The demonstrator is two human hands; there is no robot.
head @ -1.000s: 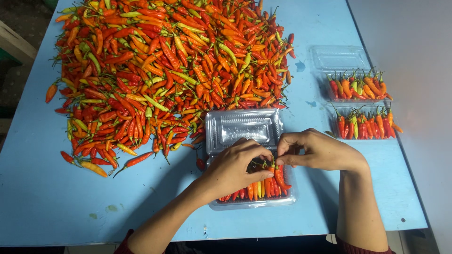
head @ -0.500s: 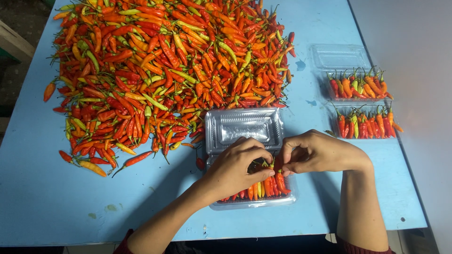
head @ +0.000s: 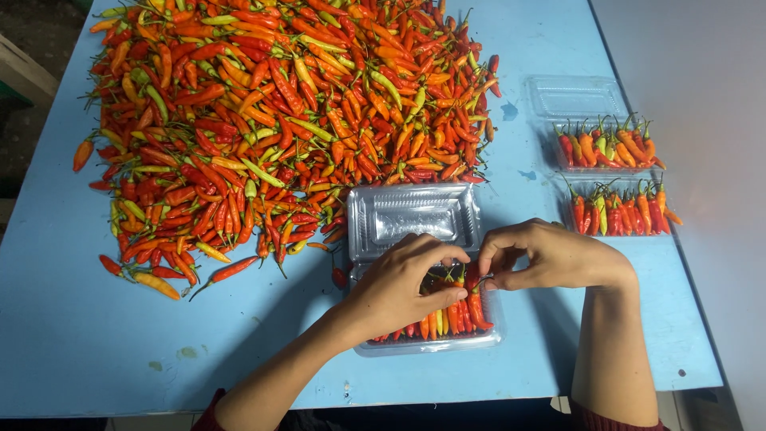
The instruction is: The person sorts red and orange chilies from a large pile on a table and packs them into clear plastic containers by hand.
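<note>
Chilies [head: 447, 315] lie side by side in a clear plastic tray [head: 431, 343] at the near table [head: 120, 343] edge, its lid [head: 413, 214] hinged open behind. Left hand [head: 399, 289] covers the row, steadying it; right hand [head: 550, 255] pinches one chili's stem end, lining it up. Loose pile [head: 271, 112] sits behind.

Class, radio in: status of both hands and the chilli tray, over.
Left hand and right hand both over open clear tray, fingers on chillies lined up inside. Lid hinged back. Loose chilli pile behind; nothing blocking.
</note>
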